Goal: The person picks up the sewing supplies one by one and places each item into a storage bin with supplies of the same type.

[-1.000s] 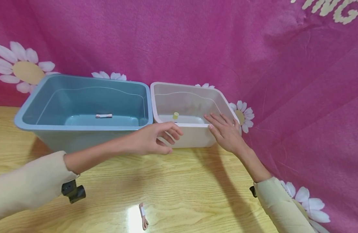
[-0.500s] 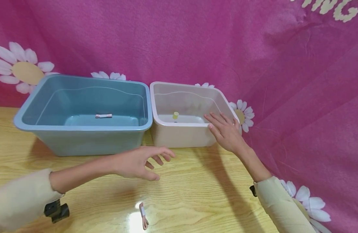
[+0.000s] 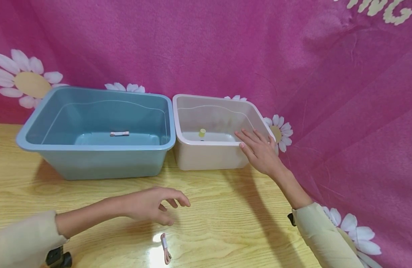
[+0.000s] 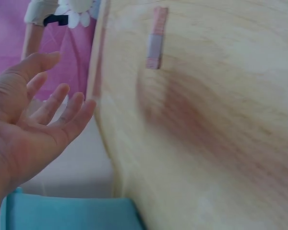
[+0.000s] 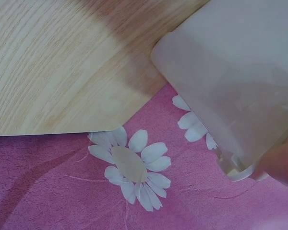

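My left hand (image 3: 151, 204) hovers over the wooden table (image 3: 209, 219), fingers loosely bent with nothing in them. Just below it lies a folded pink shoelace (image 3: 165, 249) with a white paper band; in the left wrist view this shoelace (image 4: 157, 38) is apart from the fingers. On the front right rim of a whitish bin (image 3: 211, 158) rests my right hand (image 3: 261, 154), its fingers stretched over the edge. Only a bit of that hand (image 5: 284, 165) shows in the right wrist view. Inside the bin stands a small yellow-green cylinder (image 3: 202, 133), a tiny dark thing beside it.
Left of the whitish bin stands a larger blue bin (image 3: 108, 163), with a banded pink-and-white bundle (image 3: 119, 133) on its floor. Behind both hangs a magenta cloth (image 3: 206, 44) with daisies, which also runs down the table's right side.
My left hand has moved down and slightly left, from in front of the bins to just above the shoelace on the table. My right hand has stayed on the rim.
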The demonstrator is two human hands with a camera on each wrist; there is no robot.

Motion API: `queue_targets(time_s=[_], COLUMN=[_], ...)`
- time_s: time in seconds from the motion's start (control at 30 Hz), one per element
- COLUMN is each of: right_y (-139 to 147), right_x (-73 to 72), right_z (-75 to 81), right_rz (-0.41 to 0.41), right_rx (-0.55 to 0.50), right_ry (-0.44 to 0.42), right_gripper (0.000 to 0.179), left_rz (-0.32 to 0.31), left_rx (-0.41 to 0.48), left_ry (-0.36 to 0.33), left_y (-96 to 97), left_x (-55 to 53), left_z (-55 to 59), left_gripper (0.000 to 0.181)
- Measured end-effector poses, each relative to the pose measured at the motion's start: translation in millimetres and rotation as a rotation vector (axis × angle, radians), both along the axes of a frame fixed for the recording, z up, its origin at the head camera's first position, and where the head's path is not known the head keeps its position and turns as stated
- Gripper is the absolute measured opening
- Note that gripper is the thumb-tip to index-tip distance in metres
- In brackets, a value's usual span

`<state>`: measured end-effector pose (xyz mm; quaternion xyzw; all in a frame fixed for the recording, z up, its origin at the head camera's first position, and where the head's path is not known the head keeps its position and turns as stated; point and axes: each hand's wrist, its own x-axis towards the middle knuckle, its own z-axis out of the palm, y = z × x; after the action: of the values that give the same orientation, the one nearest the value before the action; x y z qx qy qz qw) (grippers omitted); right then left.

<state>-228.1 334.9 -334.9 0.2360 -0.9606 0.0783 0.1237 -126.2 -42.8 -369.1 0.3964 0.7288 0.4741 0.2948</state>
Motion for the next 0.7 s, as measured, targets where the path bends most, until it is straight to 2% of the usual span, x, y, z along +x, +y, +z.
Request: queue_targets(time_s=[0.13, 0.3, 0.7], right_y=[0.1, 0.0, 0.3], right_x=[-0.2, 0.0, 1.1], right_z=[-0.4, -0.2, 1.0], right_rz=[0.009, 0.008, -0.004], right_rx=[-0.004, -0.007, -0.003], right_ry=[0.008, 0.005, -0.017], right_gripper=[0.047, 0.047, 0.048], left_rz=[-0.022, -0.059, -0.1], left_rx=[-0.028, -0.084, -0.09], left_ry=[0.016, 0.106, 0.33], left_y=[-1.1, -1.1, -2.4], left_x=[3.1, 7.4, 14.6], left_z=[-13.8, -28.0, -42.4], left_gripper=[0.042, 0.041, 0.04])
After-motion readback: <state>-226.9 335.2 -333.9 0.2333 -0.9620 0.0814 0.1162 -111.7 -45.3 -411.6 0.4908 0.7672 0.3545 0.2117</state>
